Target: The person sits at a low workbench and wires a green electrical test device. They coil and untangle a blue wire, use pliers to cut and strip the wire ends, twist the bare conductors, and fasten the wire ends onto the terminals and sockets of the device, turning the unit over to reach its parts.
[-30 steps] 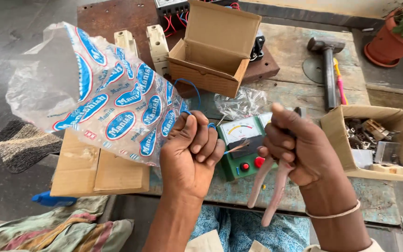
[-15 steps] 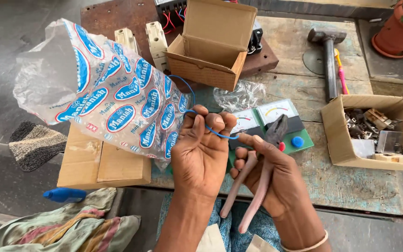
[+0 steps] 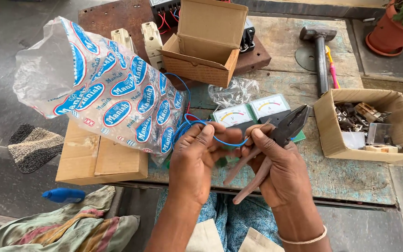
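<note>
My left hand [image 3: 197,158] pinches a thin blue wire [image 3: 220,139] that runs out of a printed plastic bag [image 3: 103,88] leaning at the left. My right hand [image 3: 276,163] grips a pair of pliers [image 3: 276,140] with brownish handles and dark jaws pointing up to the right; its thumb and forefinger also pinch the same wire. Both hands meet above the bench's front edge. Just behind them lie two analog meters [image 3: 253,112] with coloured dials.
An open cardboard box [image 3: 206,46] stands at the back centre, a hammer [image 3: 320,51] to its right. A box of metal parts [image 3: 364,123] sits at the right. Crumpled clear plastic [image 3: 234,91], a flat carton [image 3: 96,158], a blue bottle [image 3: 64,195] and cloth lie around.
The hands came together: the blue wire was drawn out of the bag and now spans between both hands. The pliers swung from hanging down to jaws-up.
</note>
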